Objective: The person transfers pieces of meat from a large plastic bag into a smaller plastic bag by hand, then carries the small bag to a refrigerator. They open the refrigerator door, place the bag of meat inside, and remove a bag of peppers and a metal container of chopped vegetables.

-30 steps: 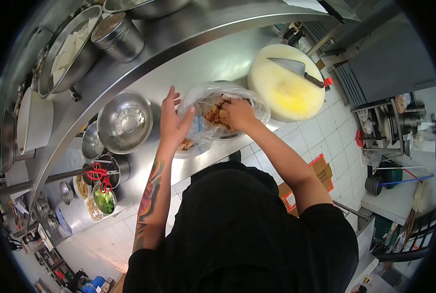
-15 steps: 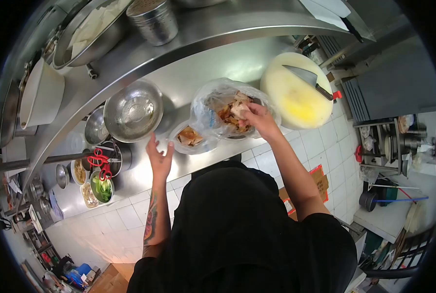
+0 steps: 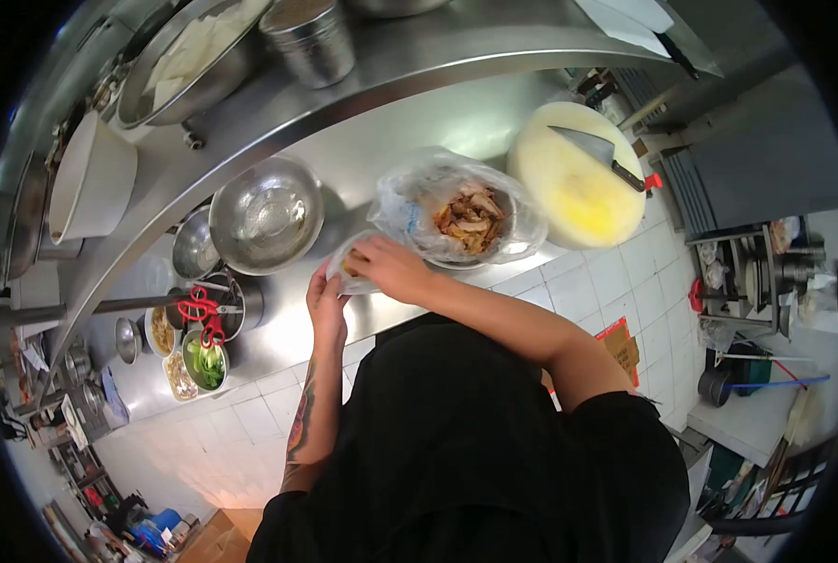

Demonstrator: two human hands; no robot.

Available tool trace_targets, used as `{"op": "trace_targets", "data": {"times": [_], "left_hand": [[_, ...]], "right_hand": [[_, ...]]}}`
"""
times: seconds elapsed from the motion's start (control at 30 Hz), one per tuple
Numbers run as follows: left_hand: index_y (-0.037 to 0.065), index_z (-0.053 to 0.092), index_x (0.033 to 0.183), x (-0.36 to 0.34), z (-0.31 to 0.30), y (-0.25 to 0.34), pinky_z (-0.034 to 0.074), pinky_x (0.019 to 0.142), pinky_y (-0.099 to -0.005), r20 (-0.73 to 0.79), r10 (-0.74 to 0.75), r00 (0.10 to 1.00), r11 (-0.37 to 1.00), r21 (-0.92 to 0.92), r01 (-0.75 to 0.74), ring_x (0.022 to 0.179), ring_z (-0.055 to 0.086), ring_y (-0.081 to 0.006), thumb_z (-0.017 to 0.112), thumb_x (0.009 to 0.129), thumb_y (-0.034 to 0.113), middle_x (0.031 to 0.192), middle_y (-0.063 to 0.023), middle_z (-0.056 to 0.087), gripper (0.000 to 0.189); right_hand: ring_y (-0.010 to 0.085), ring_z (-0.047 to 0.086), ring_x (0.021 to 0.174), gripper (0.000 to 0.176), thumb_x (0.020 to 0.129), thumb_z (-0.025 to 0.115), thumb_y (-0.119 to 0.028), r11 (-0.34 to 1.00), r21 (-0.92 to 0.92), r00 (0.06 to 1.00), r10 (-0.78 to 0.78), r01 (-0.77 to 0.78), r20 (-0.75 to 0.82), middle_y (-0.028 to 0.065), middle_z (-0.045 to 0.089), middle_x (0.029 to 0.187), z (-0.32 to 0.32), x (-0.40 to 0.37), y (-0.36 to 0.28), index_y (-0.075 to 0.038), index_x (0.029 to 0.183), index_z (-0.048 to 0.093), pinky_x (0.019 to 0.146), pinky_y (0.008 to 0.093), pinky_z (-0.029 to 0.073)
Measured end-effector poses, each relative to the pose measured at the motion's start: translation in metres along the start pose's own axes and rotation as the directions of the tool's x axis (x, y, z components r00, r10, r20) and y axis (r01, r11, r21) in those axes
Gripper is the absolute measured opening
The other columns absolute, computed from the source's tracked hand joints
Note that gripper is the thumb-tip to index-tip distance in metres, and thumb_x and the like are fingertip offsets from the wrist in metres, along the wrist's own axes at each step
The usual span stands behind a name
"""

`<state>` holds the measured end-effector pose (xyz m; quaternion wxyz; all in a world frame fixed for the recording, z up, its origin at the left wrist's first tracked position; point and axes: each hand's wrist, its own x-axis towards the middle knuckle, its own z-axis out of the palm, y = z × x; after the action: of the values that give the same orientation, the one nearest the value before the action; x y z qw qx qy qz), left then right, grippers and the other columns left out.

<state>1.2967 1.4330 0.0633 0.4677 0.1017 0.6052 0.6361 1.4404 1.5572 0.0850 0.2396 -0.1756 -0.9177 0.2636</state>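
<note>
My left hand (image 3: 327, 300) grips the edge of a small clear plastic bag (image 3: 359, 285) on the steel counter, its fingers closed on the film. My right hand (image 3: 389, 269) reaches across into the mouth of that bag with curled fingers; whatever its fingertips hold is hidden, though a bit of brown meat shows beside them. Just to the right, a larger clear plastic bag (image 3: 398, 205) lines a round container and lies open. Chopped cooked meat (image 3: 473, 221) with browned skin is heaped inside it.
A round cutting board (image 3: 569, 197) carrying a cleaver (image 3: 583, 144) stands right. Left are a steel bowl (image 3: 267, 216), red-handled scissors (image 3: 211, 328) and a tub of green vegetables (image 3: 205, 360). A steel shelf (image 3: 419, 47) overhangs the counter's back.
My right hand has moved left from the large bag, where it held a piece of meat, to the small bag. My left hand, open before, has closed on the small bag's edge.
</note>
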Motion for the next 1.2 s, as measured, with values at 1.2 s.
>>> {"op": "trace_targets", "data": {"times": [1.2], "left_hand": [[0.004, 0.074, 0.114, 0.032, 0.132, 0.064, 0.033, 0.108, -0.0490, 0.776, 0.316, 0.546, -0.286, 0.626, -0.725, 0.131, 0.044, -0.0340, 0.069, 0.078, 0.014, 0.140, -0.0162, 0.053, 0.038]], "right_hand": [[0.0351, 0.066, 0.112, 0.046, 0.082, 0.072, -0.011, 0.802, -0.051, 0.755, 0.579, -0.595, 0.310, 0.0134, 0.071, 0.114, -0.111, -0.017, 0.086, -0.016, 0.127, 0.065, 0.090, 0.0470, 0.054]]}}
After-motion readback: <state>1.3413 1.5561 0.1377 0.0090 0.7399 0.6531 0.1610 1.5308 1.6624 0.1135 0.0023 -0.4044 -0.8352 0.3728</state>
